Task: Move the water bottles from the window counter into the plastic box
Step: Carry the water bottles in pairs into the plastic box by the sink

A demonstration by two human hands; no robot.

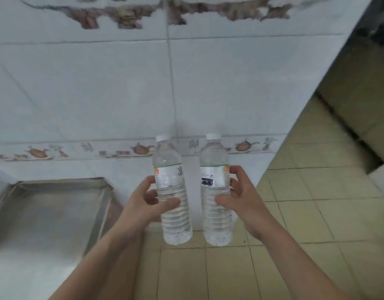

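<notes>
Two clear water bottles with white caps and pale labels are held upright in the air in front of me, side by side and a little apart. My left hand (146, 201) is shut around the middle of the left water bottle (172, 185). My right hand (240, 197) grips the right water bottle (214, 182) at its label. Both bottles hang above the floor, near the foot of a tiled wall. No plastic box and no window counter are in view.
A white tiled wall (100, 94) with a band of teapot pictures fills the view ahead. A shallow metal tray (46, 204) sits on a white surface at the lower left. Yellowish floor tiles (305, 213) spread to the right, past the wall's corner.
</notes>
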